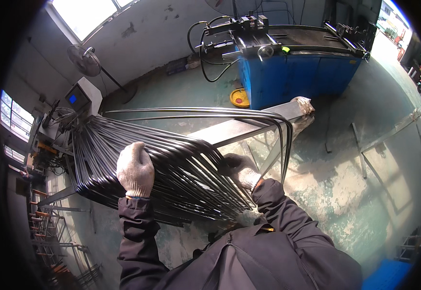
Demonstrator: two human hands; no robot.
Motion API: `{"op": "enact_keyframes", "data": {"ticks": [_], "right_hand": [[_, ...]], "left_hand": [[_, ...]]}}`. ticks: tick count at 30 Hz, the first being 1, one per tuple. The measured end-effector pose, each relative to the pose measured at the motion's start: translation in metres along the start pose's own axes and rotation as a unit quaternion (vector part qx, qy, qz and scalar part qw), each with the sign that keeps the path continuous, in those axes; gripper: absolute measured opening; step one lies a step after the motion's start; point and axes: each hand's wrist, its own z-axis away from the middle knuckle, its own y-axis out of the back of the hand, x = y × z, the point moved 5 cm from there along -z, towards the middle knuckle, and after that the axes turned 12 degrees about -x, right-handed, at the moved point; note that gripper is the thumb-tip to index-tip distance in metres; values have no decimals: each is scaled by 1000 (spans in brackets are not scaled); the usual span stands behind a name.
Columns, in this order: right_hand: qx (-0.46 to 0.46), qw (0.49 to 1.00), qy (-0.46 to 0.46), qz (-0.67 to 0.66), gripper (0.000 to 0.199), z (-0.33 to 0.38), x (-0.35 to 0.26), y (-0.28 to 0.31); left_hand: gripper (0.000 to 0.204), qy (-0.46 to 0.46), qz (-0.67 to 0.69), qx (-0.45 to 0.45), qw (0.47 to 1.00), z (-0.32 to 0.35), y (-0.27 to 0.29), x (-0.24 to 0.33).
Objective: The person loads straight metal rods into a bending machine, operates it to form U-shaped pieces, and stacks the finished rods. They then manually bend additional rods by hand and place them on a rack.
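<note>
A thick bundle of dark, shiny bent metal rods [172, 145] fans out in front of me, each rod turning at a rounded bend. My left hand [135, 166], in a pale knit glove, lies on the left part of the bundle with its fingers curled onto the rods. On the other side, my right hand [239, 170], also gloved, is closed at the rods' bends; its palm side is dark and its fingertips are partly hidden. Farther right, a few separate bent rods [285, 140] rest across a metal beam [249, 126].
A grey box with a small blue screen [81, 99] stands at the rods' far left end. Behind are a pedestal fan [84, 61], a blue machine bench [297, 75] and a yellow basin [239, 97]. Metal frames [365, 150] stand at right; racks [51, 241] line the lower left.
</note>
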Motion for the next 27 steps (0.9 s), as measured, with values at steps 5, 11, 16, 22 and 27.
{"op": "enact_keyframes", "data": {"ticks": [5, 11, 16, 22, 27], "right_hand": [[89, 906, 90, 405, 12, 22, -1, 2], [130, 988, -33, -79, 19, 36, 6, 30], [124, 984, -25, 125, 12, 39, 2, 43], [294, 952, 34, 75, 8, 78, -10, 62], [344, 935, -7, 80, 19, 81, 7, 80]], "left_hand": [[14, -28, -9, -2, 1000, 0, 1, -2], [13, -24, -13, 15, 1000, 3, 3, 1], [14, -19, -2, 18, 1000, 0, 3, 6], [14, 5, -19, 8, 1000, 3, -2, 9], [15, 5, -42, 12, 999, 2, -1, 10]]}}
